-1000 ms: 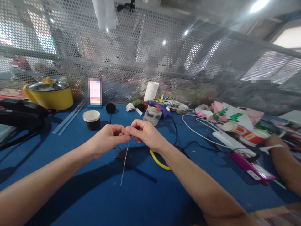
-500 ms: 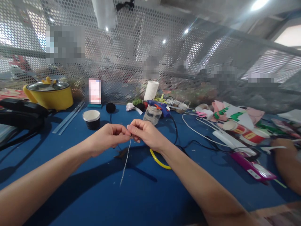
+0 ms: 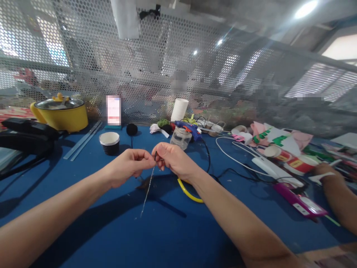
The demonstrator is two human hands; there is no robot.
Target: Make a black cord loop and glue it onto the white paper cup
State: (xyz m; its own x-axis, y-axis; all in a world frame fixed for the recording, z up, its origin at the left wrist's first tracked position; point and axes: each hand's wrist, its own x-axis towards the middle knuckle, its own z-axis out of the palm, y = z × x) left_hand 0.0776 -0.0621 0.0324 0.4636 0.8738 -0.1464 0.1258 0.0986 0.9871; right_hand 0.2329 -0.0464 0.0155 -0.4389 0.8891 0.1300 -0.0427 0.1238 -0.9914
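Head view: left hand [image 3: 126, 168] and right hand [image 3: 173, 160] pinch the silver wire [image 3: 147, 192] top together (fingers closed on it), mid-twist; next wants a steady grip.

A blue table [image 3: 83, 230] bears a yellow pot [image 3: 63, 114], paper cup [image 3: 109, 142], glue gun [image 3: 188, 128] and cables [image 3: 237, 158]

Blue work table [image 3: 173, 230] fills the lower view; perforated metal mesh screen [image 3: 156, 74] stands along its far edge, blurred room behind it; bright windows [image 3: 52, 52] glow through mesh at left; slatted blind [image 3: 315, 83] at right; ceiling light [image 3: 305, 8] top right, smaller light spots [image 3: 195, 52] showing through screen; white column [image 3: 124, 18] hangs top centre; hard shadows on tabletop.
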